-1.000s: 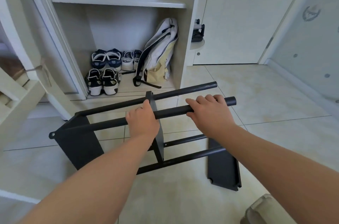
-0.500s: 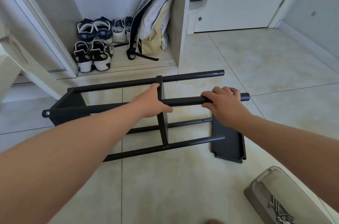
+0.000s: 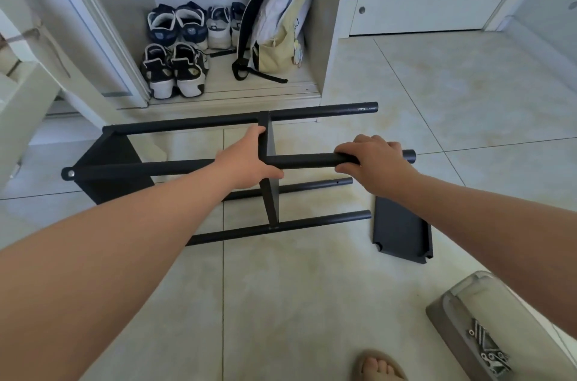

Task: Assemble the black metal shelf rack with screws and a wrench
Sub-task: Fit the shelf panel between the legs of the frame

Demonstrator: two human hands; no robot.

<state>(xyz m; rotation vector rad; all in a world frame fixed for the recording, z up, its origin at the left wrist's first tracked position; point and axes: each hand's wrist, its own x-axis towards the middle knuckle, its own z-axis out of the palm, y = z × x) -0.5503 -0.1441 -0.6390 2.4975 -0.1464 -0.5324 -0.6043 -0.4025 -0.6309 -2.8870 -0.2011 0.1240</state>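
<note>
Black rack point(image 3: 269, 193), four poles point(image 3: 312, 113), two hands point(image 3: 249, 159) point(image 3: 376, 162)

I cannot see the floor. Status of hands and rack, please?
Left hand grips rack mid-frame. Right hand grips top tube near free end. Loose panel lies beside, not fitted.

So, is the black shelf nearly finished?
About halfway. The end panel and middle panel sit on the four tubes. The left hand and right hand grip the front tube. The loose panel and the screws in the tray are not yet fitted.
</note>
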